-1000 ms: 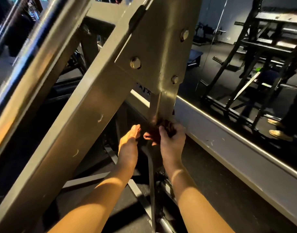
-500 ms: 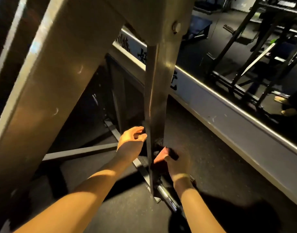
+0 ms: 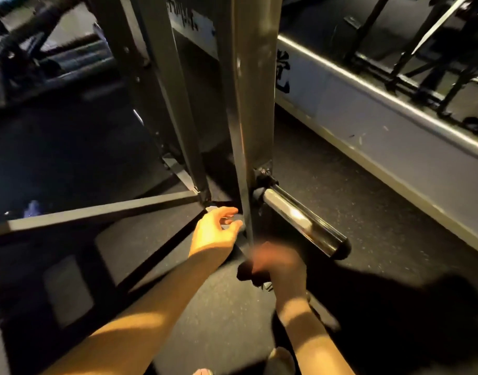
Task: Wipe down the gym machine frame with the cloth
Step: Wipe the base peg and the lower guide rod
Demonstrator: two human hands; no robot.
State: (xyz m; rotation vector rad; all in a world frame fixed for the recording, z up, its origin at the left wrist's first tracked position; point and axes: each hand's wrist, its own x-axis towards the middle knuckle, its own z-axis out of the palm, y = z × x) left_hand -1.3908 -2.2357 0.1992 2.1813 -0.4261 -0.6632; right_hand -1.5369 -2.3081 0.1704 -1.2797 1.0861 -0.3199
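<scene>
Foot of grey steel upright post (image 3: 255, 104) being wiped, judged. Dark crumpled cloth (image 3: 247, 276) gripped by right hand (image 3: 280, 266). Left hand (image 3: 215, 232) beside post, fingers loosely curled, empty. Next: unwiped face probably required.

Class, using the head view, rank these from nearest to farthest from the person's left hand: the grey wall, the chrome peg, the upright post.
1. Upright post: just right of the left hand, its lower edge beside the fingers.
2. Chrome peg: on the post's far side, sticking out to the right.
3. Grey wall: farthest, running along the right behind the peg.
</scene>
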